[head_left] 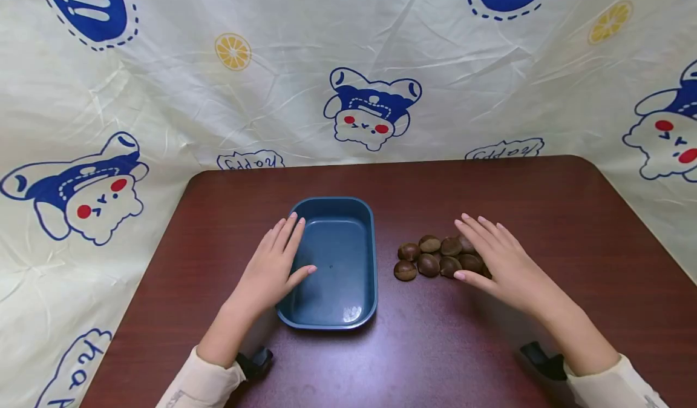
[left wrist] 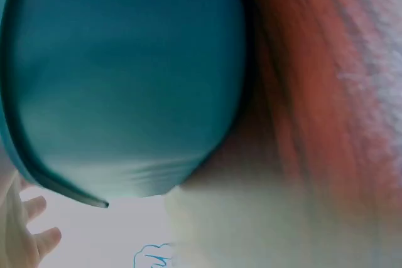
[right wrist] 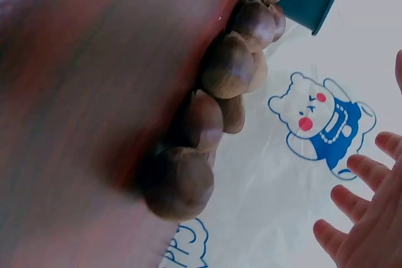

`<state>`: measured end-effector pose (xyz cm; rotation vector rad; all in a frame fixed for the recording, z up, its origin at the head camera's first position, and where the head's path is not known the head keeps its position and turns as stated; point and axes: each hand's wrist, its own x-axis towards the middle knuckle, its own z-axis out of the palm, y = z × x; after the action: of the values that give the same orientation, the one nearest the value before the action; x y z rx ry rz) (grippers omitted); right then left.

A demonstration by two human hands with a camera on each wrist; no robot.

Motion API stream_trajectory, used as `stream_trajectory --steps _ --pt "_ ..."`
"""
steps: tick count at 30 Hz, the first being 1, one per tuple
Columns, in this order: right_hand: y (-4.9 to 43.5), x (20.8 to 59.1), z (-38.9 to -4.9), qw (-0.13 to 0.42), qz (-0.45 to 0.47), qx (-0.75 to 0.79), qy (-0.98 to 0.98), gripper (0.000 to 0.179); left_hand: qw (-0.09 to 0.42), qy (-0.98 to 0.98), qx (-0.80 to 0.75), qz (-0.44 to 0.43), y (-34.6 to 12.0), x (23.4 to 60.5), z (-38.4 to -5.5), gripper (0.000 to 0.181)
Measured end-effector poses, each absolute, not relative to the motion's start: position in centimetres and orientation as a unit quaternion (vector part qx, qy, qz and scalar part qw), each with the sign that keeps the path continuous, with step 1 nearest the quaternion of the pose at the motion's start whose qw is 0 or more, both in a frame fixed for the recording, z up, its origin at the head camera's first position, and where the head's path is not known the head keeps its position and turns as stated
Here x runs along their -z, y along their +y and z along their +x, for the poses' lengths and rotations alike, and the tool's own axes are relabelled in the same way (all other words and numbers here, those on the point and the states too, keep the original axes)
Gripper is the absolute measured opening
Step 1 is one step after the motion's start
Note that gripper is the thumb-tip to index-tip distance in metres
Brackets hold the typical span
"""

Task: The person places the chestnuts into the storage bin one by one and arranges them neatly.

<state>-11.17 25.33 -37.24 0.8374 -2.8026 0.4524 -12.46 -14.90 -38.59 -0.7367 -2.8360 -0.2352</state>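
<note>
A blue rectangular tray (head_left: pixel 333 275) with raised sides sits on the table, nothing lying in it. Over its left rim hovers my left hand (head_left: pixel 274 263), fingers straight and thumb spread; whether it touches the rim I cannot tell. To the right of the tray lie several brown chestnuts (head_left: pixel 428 266), grouped in rough rows. My right hand (head_left: pixel 509 272) is held above the right end of that group with straight fingers, hiding some chestnuts from the head view. In the right wrist view the chestnuts (right wrist: pixel 229 67) form a line on the tabletop, apart from the fingers (right wrist: pixel 361 205).
The dark red-brown wooden table (head_left: pixel 435 359) has rounded far corners. Behind and beside it hangs a white cloth (head_left: pixel 299 111) printed with blue cartoon figures and orange slices. Black straps (head_left: pixel 544 359) with small devices sit around both wrists.
</note>
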Motion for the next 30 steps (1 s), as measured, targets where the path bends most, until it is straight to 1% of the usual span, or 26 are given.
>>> stream_trajectory --steps 3,9,13,17,20,22,27,30 --pt "25.8 37.4 -11.1 0.082 0.269 -0.171 -0.944 0.082 0.105 -0.963 0.113 -0.221 -15.3 38.9 -12.5 0.083" --pt "27.0 37.9 -10.9 0.064 0.243 -0.218 -0.943 0.081 0.086 -0.964 0.203 -0.147 -16.1 39.3 -12.3 0.084" --pt "27.9 38.5 -10.7 0.053 0.22 -0.241 -0.944 0.079 0.068 -0.953 0.271 -0.112 -16.7 39.9 -12.2 0.08" --pt "28.8 39.2 -10.6 0.051 0.194 -0.255 -0.946 0.075 0.037 -0.935 0.343 -0.087 -17.3 40.5 -12.2 0.075" --pt "29.3 39.6 -10.6 0.051 0.182 -0.258 -0.947 0.071 0.016 -0.917 0.392 -0.071 -17.7 40.9 -12.1 0.073" --pt "29.5 39.9 -10.6 0.052 0.176 -0.258 -0.949 0.067 0.012 -0.905 0.419 -0.066 -17.7 41.0 -12.0 0.072" --pt "29.9 40.3 -10.6 0.043 0.162 -0.254 -0.953 0.058 0.022 -0.88 0.469 -0.072 -17.5 41.2 -11.9 0.062" --pt "30.1 40.5 -10.7 0.026 0.153 -0.254 -0.955 0.056 0.013 -0.87 0.489 -0.06 -17.4 41.3 -12.0 0.053"
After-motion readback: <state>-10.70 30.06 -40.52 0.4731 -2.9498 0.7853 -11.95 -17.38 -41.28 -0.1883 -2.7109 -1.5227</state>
